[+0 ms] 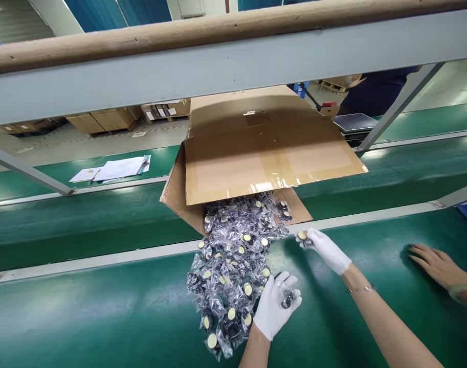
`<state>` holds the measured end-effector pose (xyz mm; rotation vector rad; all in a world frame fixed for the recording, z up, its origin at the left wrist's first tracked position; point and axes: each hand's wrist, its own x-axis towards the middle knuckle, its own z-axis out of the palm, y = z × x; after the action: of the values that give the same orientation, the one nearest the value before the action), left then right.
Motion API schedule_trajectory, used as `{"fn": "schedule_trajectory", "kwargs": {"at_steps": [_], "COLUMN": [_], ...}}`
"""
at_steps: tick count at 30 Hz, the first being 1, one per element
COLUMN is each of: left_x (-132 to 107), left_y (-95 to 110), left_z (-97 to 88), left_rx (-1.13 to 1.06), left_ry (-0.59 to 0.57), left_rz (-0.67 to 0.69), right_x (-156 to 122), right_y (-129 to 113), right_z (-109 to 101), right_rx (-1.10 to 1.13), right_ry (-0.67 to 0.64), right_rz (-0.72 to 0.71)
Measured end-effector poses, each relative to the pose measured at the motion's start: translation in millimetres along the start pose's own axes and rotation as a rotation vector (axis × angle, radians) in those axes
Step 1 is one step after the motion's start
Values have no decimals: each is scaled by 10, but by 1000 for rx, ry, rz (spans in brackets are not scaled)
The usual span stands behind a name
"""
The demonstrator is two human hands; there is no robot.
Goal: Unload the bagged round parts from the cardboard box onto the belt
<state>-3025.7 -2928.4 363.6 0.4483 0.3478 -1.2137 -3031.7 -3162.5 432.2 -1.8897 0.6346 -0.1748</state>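
Note:
A heap of small black parts in clear plastic bags (221, 286), many with pale yellow round stickers, spills from the open cardboard box (264, 153) onto the green work surface. My left hand (273, 309), white-gloved, is palm up with its fingers curled beside the heap's right edge. It holds a bagged black part (287, 299). Further right and higher, my white-gloved right hand (329, 250) pinches another bagged part (302, 236) with its pale sticker showing. That part is apart from the heap. What exactly the black parts are cannot be made out.
A co-worker's bare hand (440, 266) rests on the green surface (371, 317) at the right. Papers (121, 168) lie on the far green strip at left. A grey crossbeam (233, 66) spans above the box, and a slanted post (400, 110) stands at right.

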Motion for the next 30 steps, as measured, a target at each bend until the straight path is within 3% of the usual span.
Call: {"fn": "schedule_trajectory", "kwargs": {"at_steps": [4, 7, 9, 11, 13, 14, 16, 18, 20, 22, 24, 26, 30], "left_x": [137, 251, 227, 88, -131, -245, -423, -485, -429, -310, -204, -150, -155], "left_y": [-155, -370, -500, -564, -536, -490, -361, -229, -132, -79, -55, -41, -26], "left_z": [313, 702, 918, 973, 789, 606, 115, -418, -858, -1147, -1300, -1360, -1309], "left_rx": [-49, 153, 372, 535, 714, 966, 1378, 1637, 1729, 1900, 2030, 2081, 2069], "left_ry": [57, 41, 11, -16, -25, -27, 35, 81, -3, -126, -216, -238, -204], "left_rz": [164, 208, 208, 229, 316, 415, 529, 559, 558, 677, 805, 877, 906], "right_x": [-913, -1257, -1228, -1041, -767, -615, -309, -12, 269, 519, 705, 798, 706], "right_y": [37, 204, 352, 486, 562, 568, 508, 379, 232, 116, 64, 79, 216], "right_z": [337, 465, 208, -292, -823, -1016, -1137, -882, -385, 138, 513, 681, 551], "right_rx": [-185, -456, -589, -742, -945, -1019, -1057, -956, -833, -738, -664, -582, -340], "right_ry": [-143, -70, 42, 175, 299, 337, 354, 315, 232, 165, 150, 161, 133], "right_rz": [-63, -113, -145, -167, -124, -106, -109, -172, -220, -187, -113, -64, -28]}}
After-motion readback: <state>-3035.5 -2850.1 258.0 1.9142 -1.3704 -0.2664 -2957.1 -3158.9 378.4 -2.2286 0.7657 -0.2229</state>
